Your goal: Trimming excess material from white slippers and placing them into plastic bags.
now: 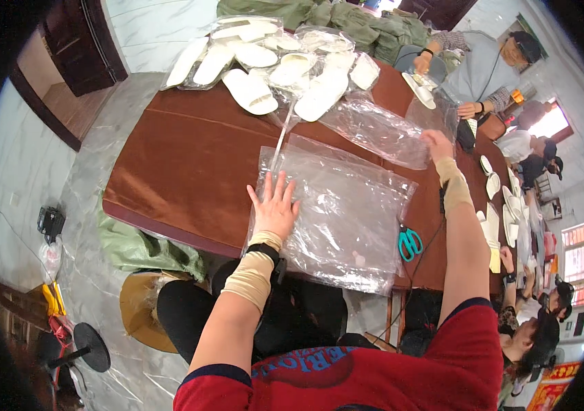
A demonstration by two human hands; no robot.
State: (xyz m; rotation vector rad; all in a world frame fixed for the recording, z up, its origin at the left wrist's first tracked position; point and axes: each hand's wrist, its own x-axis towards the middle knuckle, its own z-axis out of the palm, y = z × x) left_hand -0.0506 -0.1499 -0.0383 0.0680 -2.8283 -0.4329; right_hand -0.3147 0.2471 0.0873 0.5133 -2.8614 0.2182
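Clock directions are taken from the middle of the clear bags point(347, 212), which lie flat near the edge of a brown-covered table point(175, 157); 12 points away from the person. The left hand point(275, 211) rests at 9 o'clock, palm down on the bags, its fingers spread apart and pointing toward 12. The left forearm slants in from 7 o'clock, wearing a beige wrist cover point(247, 279) and a dark band. The right arm stretches farther; the right hand point(437, 145), at 2 o'clock, bends inward with its fingers close together at the right end of another clear bag point(374, 133). Whether they pinch its film cannot be told. Scissors point(410, 244) with teal handles lie near 4 o'clock, and white slippers point(251, 92) are heaped toward 11. At 6 o'clock, blue lettering crosses the red shirt point(401, 377); far off at 4, a red-and-yellow sheet point(553, 392) carries marks too small to read.
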